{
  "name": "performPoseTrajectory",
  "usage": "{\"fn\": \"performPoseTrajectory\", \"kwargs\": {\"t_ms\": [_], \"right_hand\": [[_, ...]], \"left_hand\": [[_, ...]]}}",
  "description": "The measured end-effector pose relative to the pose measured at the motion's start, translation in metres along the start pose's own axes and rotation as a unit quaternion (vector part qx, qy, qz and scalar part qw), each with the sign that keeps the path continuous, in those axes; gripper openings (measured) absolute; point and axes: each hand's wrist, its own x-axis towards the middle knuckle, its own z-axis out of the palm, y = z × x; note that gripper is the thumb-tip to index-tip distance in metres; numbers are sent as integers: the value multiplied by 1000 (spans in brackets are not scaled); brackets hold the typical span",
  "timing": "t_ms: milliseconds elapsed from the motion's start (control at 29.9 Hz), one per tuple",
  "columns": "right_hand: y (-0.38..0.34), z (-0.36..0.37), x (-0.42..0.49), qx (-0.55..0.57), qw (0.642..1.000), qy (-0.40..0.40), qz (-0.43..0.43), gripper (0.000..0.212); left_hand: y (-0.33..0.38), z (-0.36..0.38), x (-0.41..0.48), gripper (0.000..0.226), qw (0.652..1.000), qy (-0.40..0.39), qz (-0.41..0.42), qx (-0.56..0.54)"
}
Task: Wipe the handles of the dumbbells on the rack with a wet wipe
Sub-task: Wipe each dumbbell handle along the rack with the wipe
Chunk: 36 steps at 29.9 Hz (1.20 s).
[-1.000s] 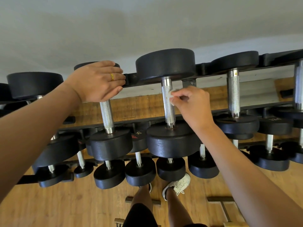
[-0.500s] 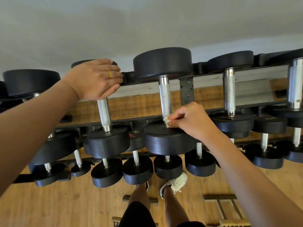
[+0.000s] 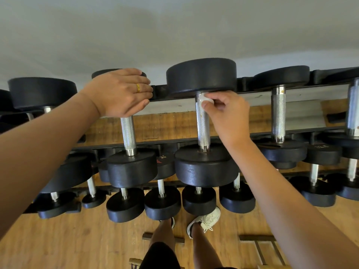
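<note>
Right hand (image 3: 229,117) pinches wet wipe (image 3: 206,99) high on the handle (image 3: 203,129); left hand (image 3: 120,92) lies flat on a weight (image 3: 101,73)

Black dumbbell heads (image 3: 202,74), knurled silver handles (image 3: 203,127), white wipe (image 3: 206,99).

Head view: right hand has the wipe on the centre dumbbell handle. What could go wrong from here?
1. The wet wipe is a small wad pinched by the right hand against one side of the handle; the hidden side may go unwiped.
2. The left hand rests on the neighbouring dumbbell; leaning on it could shift it, and the shoe is below the dumbbells.
</note>
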Motion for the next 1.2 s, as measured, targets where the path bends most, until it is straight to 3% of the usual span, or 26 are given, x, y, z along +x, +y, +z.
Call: {"fn": "performPoseTrajectory", "kwargs": {"t_ms": [201, 435, 702, 803, 903, 970, 1037, 1104, 1204], "right_hand": [[6, 1, -5, -109, 991, -14, -77, 17], [14, -12, -36, -133, 982, -93, -97, 11], [3, -7, -3, -150, 978, -62, -129, 9], [10, -17, -23, -158, 970, -117, -141, 6], [13, -29, -41, -165, 955, -223, -108, 7], [12, -35, -37, -182, 936, -292, -71, 12], [11, -36, -30, -209, 914, -335, -88, 13], [10, -36, -25, -218, 912, -322, -133, 14], [7, -37, -17, -188, 929, -209, -241, 21]], "left_hand": [[0, 0, 1, 51, 1000, -1, -5, -5], [0, 0, 0, 51, 1000, 0, -11, -8], [0, 1, 1, 54, 1000, -5, -14, 1], [1, 1, 0, 55, 1000, -4, -14, 1], [1, 2, 0, 54, 1000, 0, -11, 3], [1, 1, 0, 54, 1000, 3, -9, 2], [1, 1, 1, 54, 1000, 5, -8, -1], [1, 1, 2, 54, 1000, 12, -4, 0], [1, 1, 2, 52, 1000, 18, -3, 3]]}}
